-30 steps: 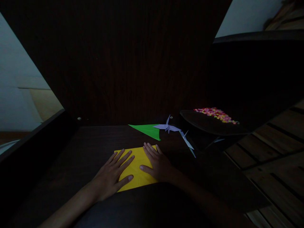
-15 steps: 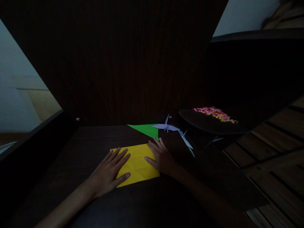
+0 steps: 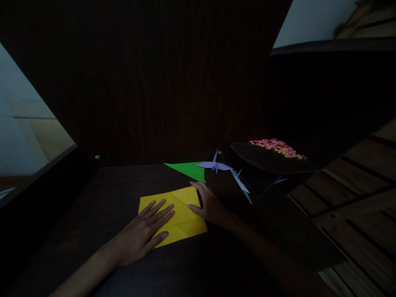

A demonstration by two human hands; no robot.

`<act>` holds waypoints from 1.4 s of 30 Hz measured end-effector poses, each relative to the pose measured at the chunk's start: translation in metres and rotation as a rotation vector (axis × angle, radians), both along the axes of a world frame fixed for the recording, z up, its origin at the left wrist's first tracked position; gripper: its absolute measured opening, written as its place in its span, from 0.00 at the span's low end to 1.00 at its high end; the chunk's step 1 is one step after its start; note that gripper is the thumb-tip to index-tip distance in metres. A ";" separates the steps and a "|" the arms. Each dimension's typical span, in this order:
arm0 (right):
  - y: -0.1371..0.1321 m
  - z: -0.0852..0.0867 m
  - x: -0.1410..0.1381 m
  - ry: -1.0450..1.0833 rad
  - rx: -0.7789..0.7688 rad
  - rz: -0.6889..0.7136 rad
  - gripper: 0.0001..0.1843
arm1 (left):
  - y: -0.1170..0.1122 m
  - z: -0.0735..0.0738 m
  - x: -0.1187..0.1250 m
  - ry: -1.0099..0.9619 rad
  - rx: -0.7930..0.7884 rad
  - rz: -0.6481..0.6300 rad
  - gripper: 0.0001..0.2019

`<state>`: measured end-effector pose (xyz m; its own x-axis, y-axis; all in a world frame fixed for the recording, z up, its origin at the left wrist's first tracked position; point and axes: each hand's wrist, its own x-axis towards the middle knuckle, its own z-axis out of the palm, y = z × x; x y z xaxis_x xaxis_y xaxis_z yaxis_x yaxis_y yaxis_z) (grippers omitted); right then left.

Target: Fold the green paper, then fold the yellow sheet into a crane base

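Observation:
A yellow sheet of paper (image 3: pixel 181 231) with crossing creases lies flat on the dark wooden surface. My left hand (image 3: pixel 144 231) rests on its left part, fingers stretched out and spread. At the sheet's right edge is my right hand (image 3: pixel 210 206), its thumb tip over the paper and its other fingers bent near the upper right corner. The thumb and fingers are apart. Just beyond that hand lies a green folded paper (image 3: pixel 187 170) with a pointed left end. A lilac origami crane (image 3: pixel 215 165) touches the green paper's right side.
Another pale folded paper crane (image 3: pixel 239 181) lies to the right, with green and blue edges under it. On a dark rounded shelf (image 3: pixel 244 154) sits a heap of small pink, red and yellow pieces (image 3: pixel 278 147). A dark upright panel (image 3: pixel 154 82) stands behind, and a raised edge (image 3: pixel 40 177) runs along the left.
My left hand has slid a little further onto the yellow paper, baring its upper left corner. My right fingers have drawn closer together at the upper right corner. The view has shifted slightly.

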<state>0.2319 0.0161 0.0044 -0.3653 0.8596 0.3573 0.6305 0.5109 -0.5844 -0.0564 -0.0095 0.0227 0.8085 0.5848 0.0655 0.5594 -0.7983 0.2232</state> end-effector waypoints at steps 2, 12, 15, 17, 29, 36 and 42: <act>-0.001 -0.002 -0.002 0.073 -0.010 -0.013 0.42 | 0.000 0.000 0.001 -0.010 -0.009 0.005 0.31; 0.001 -0.017 -0.008 0.439 -0.261 -0.009 0.58 | 0.000 -0.002 0.002 -0.005 -0.006 0.013 0.31; 0.001 -0.015 -0.008 0.418 -0.328 0.016 0.53 | 0.001 -0.003 0.002 -0.009 -0.012 0.020 0.33; 0.000 -0.012 -0.008 0.329 -0.306 0.017 0.45 | 0.001 -0.003 0.002 0.001 -0.016 0.026 0.33; -0.008 -0.006 -0.011 -0.085 -0.018 0.283 0.27 | 0.000 -0.007 -0.001 -0.045 0.009 0.056 0.36; -0.008 -0.010 -0.010 -0.212 0.089 0.393 0.31 | 0.000 -0.008 -0.001 -0.085 0.029 0.068 0.41; -0.019 0.001 -0.016 -0.371 0.060 0.387 0.41 | 0.000 -0.007 0.000 -0.060 -0.001 0.043 0.36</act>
